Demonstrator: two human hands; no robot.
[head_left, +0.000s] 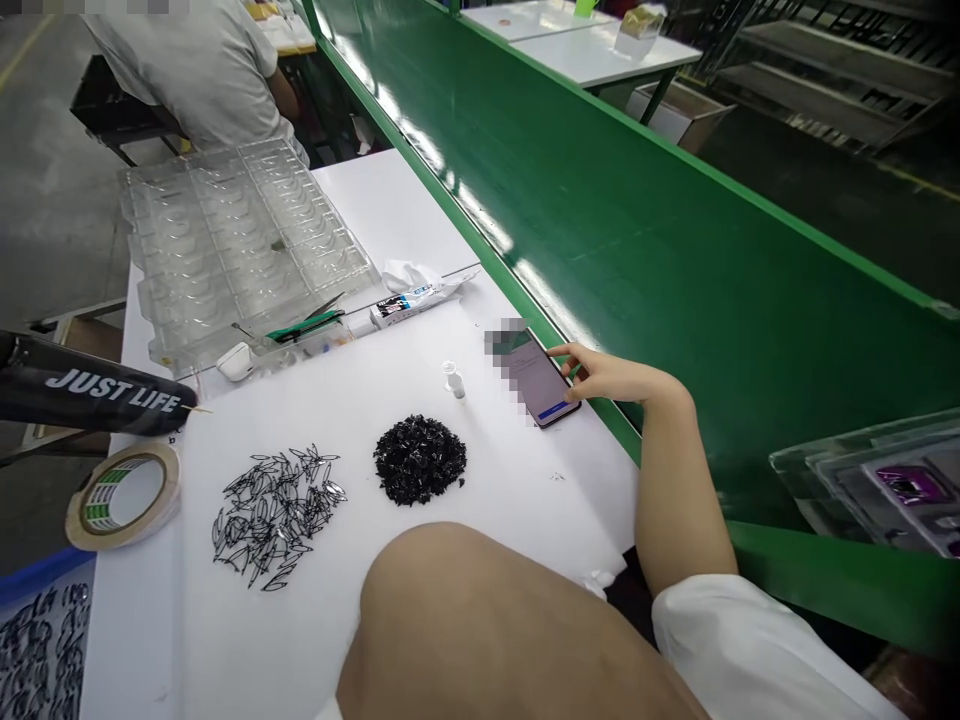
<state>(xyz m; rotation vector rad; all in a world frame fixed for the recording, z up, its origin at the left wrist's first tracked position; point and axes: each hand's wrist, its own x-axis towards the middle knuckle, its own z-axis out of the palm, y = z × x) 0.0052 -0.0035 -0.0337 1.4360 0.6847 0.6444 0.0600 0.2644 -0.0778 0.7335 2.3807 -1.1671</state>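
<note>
A: Hands?
B: Right hand (611,377) loosely spread, thumb at the phone (551,385). Left out of frame, can't tell its state.
A: Phone position, room?
B: Flat, just beside green channel (637,210) edge. Gap to black pile (420,462); small vial (454,380) stands between.
A: Containers?
B: Clear tray (244,235) far left; blue bin (45,574), lower left, holds dark pieces (46,640).

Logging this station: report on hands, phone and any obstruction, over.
Right hand at edge of phone; left hand out of view. Phone face up, screen lit. Small container sits apart, not blocking.
</note>
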